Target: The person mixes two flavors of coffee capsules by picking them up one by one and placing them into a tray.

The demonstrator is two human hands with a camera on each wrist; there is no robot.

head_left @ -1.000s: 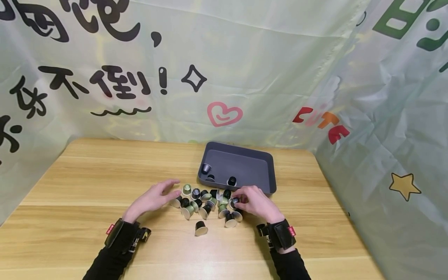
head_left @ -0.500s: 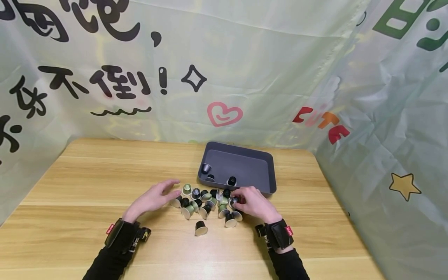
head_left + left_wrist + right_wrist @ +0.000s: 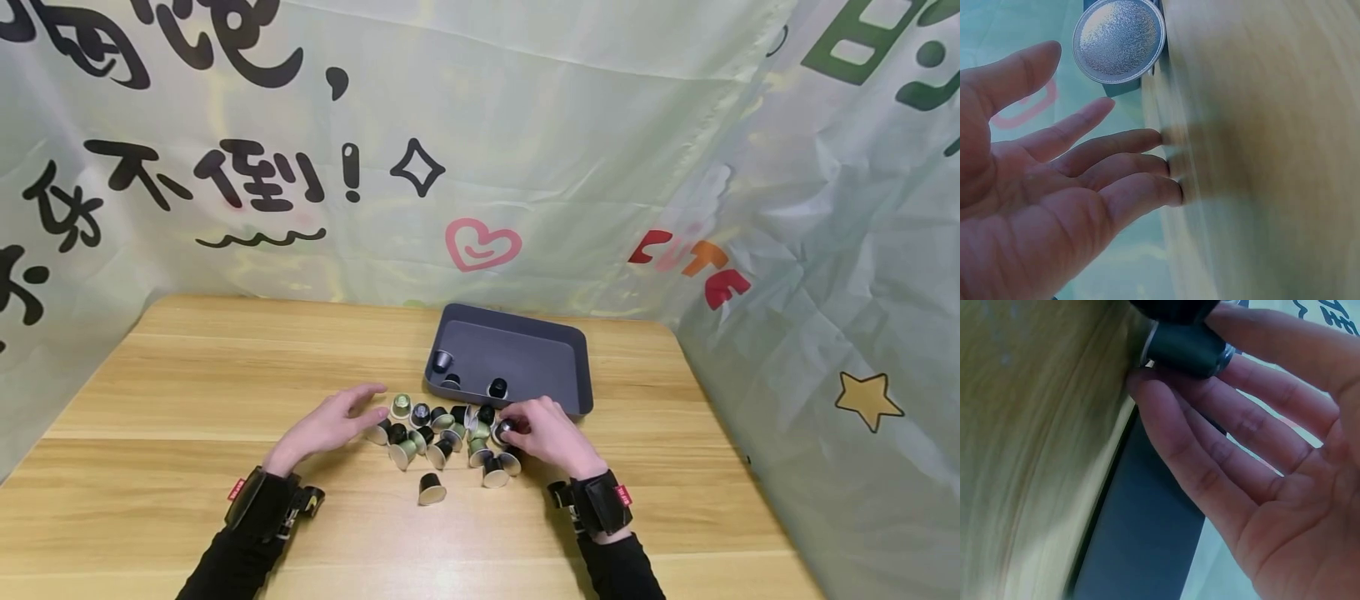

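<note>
My right hand point(image 3: 551, 433) curls its thumb and fingers round a dark coffee capsule point(image 3: 503, 430) at the right end of a pile. In the right wrist view this capsule point(image 3: 1186, 350) lies on its side between thumb and fingers, its rim near the wood, another black capsule point(image 3: 1175, 307) overlapping it. My left hand point(image 3: 330, 427), fingers loosely spread and holding nothing, rests by the pile's left end. Close to its thumb, the left wrist view shows a capsule's silver foil lid point(image 3: 1119, 41). Black and pale green capsules point(image 3: 402, 452) crowd together between the hands.
Just behind the pile stands a dark grey tray point(image 3: 517, 343) with three capsules along its left and near sides. One black capsule point(image 3: 431, 490) lies apart, in front of the pile. A printed cloth point(image 3: 570, 167) hangs behind the wooden table point(image 3: 247, 367).
My right hand shifts very slightly, and the dark capsule at its fingertips has tilted a little. The left hand, the tray and the other capsules stay in place.
</note>
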